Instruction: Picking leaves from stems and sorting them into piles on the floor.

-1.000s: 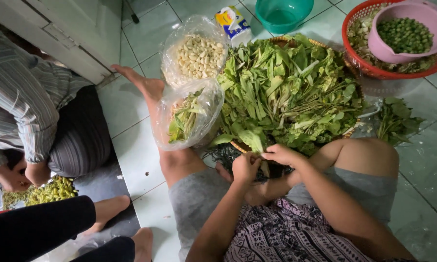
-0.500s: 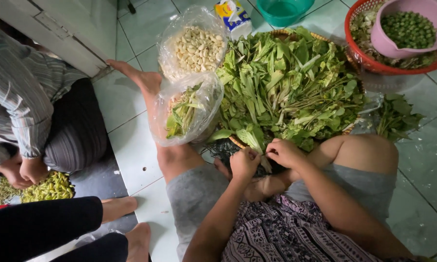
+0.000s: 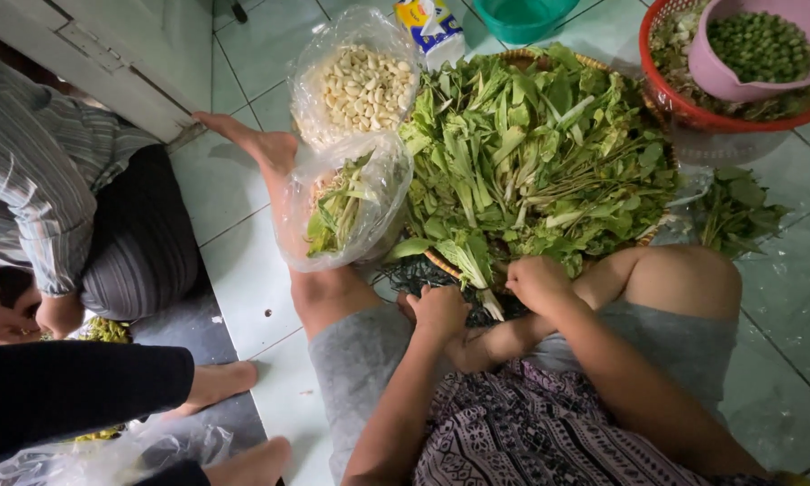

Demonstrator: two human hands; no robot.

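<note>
Left hand (image 3: 438, 310) was closed around a pale stem (image 3: 490, 304) at the near edge of the greens (image 3: 531, 153), which were heaped in a woven tray (image 3: 441, 263) on the floor. Right hand (image 3: 537, 282), just beside it, pinched the same stem. Doing this well probably meant gripping low with the left and snapping short with the right, close to the bag of trimmings (image 3: 346, 207) at the left.

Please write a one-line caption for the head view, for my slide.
Seated on a tiled floor, both hands, left hand and right hand, pick at a stem from a basket of leafy greens.
</note>
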